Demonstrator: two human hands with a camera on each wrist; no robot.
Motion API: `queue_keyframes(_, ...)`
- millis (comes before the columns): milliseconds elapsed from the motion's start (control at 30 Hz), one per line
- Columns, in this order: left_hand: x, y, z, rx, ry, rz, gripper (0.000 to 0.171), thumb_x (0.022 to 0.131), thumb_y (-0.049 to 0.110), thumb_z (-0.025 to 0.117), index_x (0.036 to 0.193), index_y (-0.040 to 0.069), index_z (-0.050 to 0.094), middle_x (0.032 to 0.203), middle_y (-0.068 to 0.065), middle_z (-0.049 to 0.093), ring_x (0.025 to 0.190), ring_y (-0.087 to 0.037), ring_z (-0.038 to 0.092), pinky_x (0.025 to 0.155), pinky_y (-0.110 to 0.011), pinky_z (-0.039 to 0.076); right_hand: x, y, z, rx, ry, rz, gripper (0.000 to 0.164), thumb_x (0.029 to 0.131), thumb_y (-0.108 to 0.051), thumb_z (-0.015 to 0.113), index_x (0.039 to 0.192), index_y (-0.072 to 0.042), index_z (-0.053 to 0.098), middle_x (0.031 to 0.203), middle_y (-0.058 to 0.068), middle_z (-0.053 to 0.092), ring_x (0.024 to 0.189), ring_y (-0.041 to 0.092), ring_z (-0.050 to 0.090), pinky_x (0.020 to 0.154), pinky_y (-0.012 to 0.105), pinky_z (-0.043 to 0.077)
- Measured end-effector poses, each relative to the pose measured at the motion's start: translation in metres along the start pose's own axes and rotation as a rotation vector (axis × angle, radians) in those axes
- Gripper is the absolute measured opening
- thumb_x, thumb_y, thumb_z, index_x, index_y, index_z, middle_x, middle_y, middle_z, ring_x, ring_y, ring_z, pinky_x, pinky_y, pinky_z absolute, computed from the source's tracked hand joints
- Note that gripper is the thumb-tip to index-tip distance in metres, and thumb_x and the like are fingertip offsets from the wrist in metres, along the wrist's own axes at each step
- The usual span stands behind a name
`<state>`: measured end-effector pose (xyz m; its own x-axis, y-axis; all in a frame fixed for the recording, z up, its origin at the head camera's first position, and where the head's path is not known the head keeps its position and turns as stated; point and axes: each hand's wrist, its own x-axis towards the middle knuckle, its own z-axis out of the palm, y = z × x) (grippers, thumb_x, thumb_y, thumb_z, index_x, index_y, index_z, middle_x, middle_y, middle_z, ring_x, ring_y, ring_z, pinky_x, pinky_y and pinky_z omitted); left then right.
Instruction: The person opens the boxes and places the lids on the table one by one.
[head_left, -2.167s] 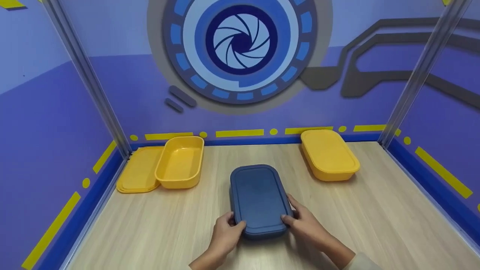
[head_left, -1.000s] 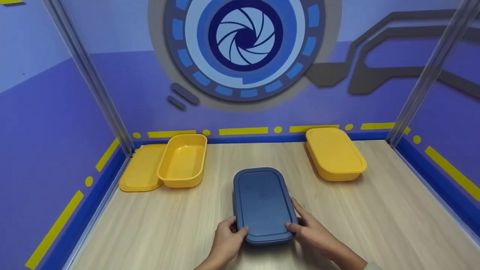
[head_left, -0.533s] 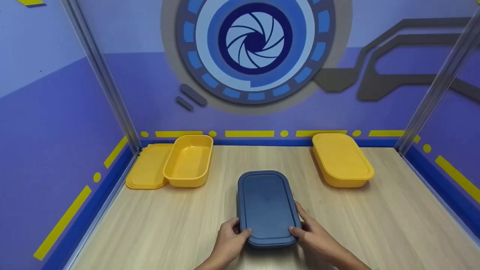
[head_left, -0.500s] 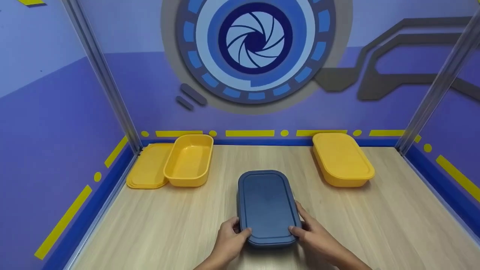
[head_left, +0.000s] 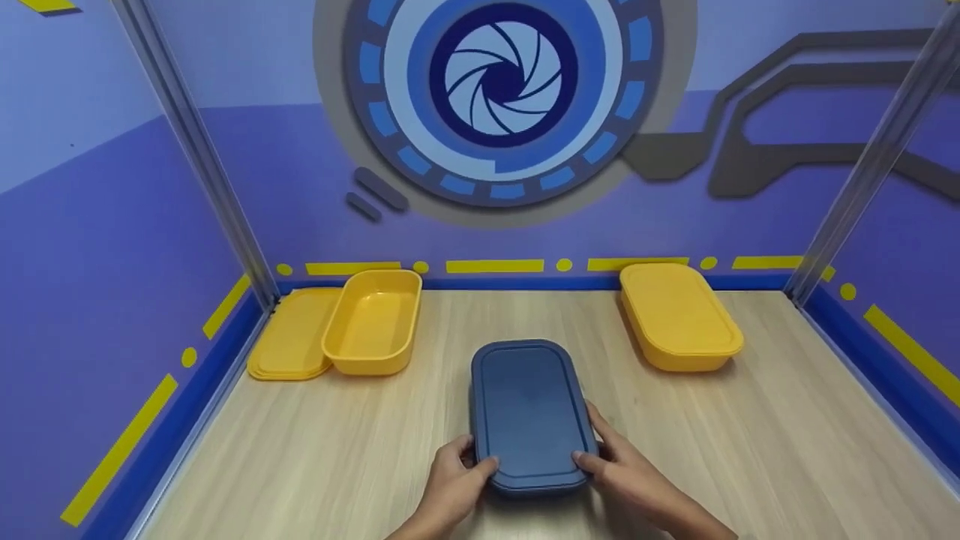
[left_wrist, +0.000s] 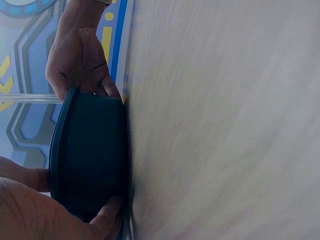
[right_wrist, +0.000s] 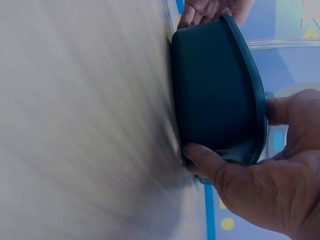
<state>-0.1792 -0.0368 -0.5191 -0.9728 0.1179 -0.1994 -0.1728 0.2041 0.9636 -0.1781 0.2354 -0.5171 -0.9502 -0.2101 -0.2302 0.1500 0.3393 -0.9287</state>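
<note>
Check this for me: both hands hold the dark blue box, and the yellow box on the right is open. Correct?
Not quite: the yellow box on the right is closed, not open, as the head view shows. The rest stands: the left hand and the right hand both hold the dark blue box.

One tabletop (head_left: 322, 457) holds one blue box (right_wrist: 215, 85), one open yellow box (head_left: 373, 322) by the far left corner and one closed yellow box (head_left: 690, 362) by the far right: three boxes, two fitted lids (head_left: 529, 397), one loose yellow lid (head_left: 289, 337). One left hand (head_left: 454, 480), one right hand (head_left: 626, 472), two metal posts (head_left: 195, 139).
</note>
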Motion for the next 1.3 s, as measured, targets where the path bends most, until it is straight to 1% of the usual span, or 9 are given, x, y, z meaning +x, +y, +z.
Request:
queue_keyframes(133, -0.0025, -0.0033, -0.0020, -0.006, -0.004, -0.011, 0.051, 0.096, 0.013, 0.072, 0.138, -0.013, 0.058, 0.125, -0.017, 0.071, 0.112, -0.018, 0.067, 0.096, -0.036, 0.060, -0.0015, 0.0020, 0.0020, -0.010, -0.013, -0.005, 0.091, 0.104, -0.022, 0.066, 0.174, -0.020, 0.008, 0.178, 0.026, 0.016, 0.152, 0.043, 0.046, 0.121, 0.055, 0.042)
queue_keyframes(300, -0.0047, -0.0047, -0.0027, 0.002, -0.011, -0.023, 0.048, 0.096, 0.014, 0.073, 0.136, -0.012, 0.061, 0.122, -0.015, 0.072, 0.109, -0.015, 0.066, 0.094, -0.035, 0.060, -0.0023, 0.0020, 0.0017, -0.035, -0.029, -0.010, 0.090, 0.105, -0.022, 0.064, 0.174, -0.018, 0.005, 0.179, 0.025, 0.012, 0.156, 0.047, 0.040, 0.124, 0.060, 0.036)
queue_keyframes(467, -0.0059, -0.0053, -0.0020, -0.005, -0.016, -0.011, 0.046, 0.097, 0.012, 0.071, 0.135, -0.011, 0.062, 0.121, -0.014, 0.072, 0.108, -0.014, 0.067, 0.094, -0.035, 0.060, -0.0037, 0.0015, 0.0008, -0.003, -0.063, -0.025, 0.091, 0.106, -0.021, 0.062, 0.173, -0.016, 0.001, 0.177, 0.029, 0.016, 0.156, 0.045, 0.041, 0.125, 0.055, 0.036)
queue_keyframes(733, -0.0042, -0.0049, 0.0012, -0.025, -0.027, -0.041, 0.050, 0.097, 0.010, 0.070, 0.139, -0.014, 0.057, 0.126, -0.018, 0.071, 0.113, -0.017, 0.068, 0.097, -0.037, 0.061, -0.0047, 0.0062, 0.0015, 0.056, -0.072, -0.013, 0.092, 0.106, -0.020, 0.063, 0.173, -0.017, 0.000, 0.173, 0.036, 0.018, 0.147, 0.039, 0.048, 0.117, 0.044, 0.046)
queue_keyframes(833, -0.0042, -0.0044, 0.0024, -0.027, -0.039, -0.018, 0.047, 0.098, 0.011, 0.070, 0.138, -0.012, 0.060, 0.124, -0.016, 0.072, 0.112, -0.016, 0.068, 0.097, -0.036, 0.060, -0.0057, 0.0063, 0.0009, 0.078, -0.067, -0.022, 0.092, 0.106, -0.018, 0.062, 0.173, -0.015, 0.000, 0.171, 0.039, 0.020, 0.143, 0.038, 0.052, 0.111, 0.040, 0.051)
queue_keyframes(933, -0.0049, -0.0035, 0.0020, -0.011, -0.049, 0.015, 0.043, 0.099, 0.012, 0.070, 0.136, -0.008, 0.063, 0.121, -0.013, 0.073, 0.110, -0.016, 0.067, 0.095, -0.035, 0.060, -0.0065, 0.0045, 0.0008, 0.085, -0.058, -0.027, 0.091, 0.106, -0.017, 0.062, 0.173, -0.012, 0.000, 0.172, 0.038, 0.019, 0.144, 0.038, 0.052, 0.110, 0.036, 0.051)
queue_keyframes(1067, -0.0047, 0.0000, -0.0001, 0.004, -0.048, 0.049, 0.042, 0.100, 0.014, 0.069, 0.136, -0.007, 0.063, 0.122, -0.012, 0.073, 0.112, -0.018, 0.067, 0.097, -0.037, 0.059, -0.0048, 0.0018, 0.0022, 0.064, -0.038, -0.045, 0.091, 0.106, -0.020, 0.063, 0.173, -0.012, 0.002, 0.174, 0.035, 0.017, 0.149, 0.042, 0.048, 0.115, 0.039, 0.048)
queue_keyframes(1133, -0.0038, 0.0017, -0.0005, 0.004, -0.051, 0.054, 0.042, 0.101, 0.014, 0.068, 0.138, -0.007, 0.062, 0.125, -0.012, 0.073, 0.117, -0.019, 0.067, 0.100, -0.039, 0.059, -0.0044, 0.0014, 0.0028, 0.049, -0.023, -0.055, 0.090, 0.106, -0.021, 0.063, 0.173, -0.013, 0.003, 0.173, 0.034, 0.019, 0.151, 0.044, 0.046, 0.117, 0.042, 0.046)
queue_keyframes(1300, -0.0004, 0.0042, 0.0021, 0.006, -0.075, 0.039, 0.044, 0.103, 0.015, 0.067, 0.141, -0.006, 0.060, 0.131, -0.012, 0.072, 0.125, -0.023, 0.066, 0.108, -0.044, 0.057, -0.0060, 0.0025, 0.0015, 0.024, 0.018, -0.038, 0.089, 0.106, -0.021, 0.063, 0.173, -0.016, 0.006, 0.174, 0.031, 0.021, 0.153, 0.047, 0.043, 0.120, 0.049, 0.045)
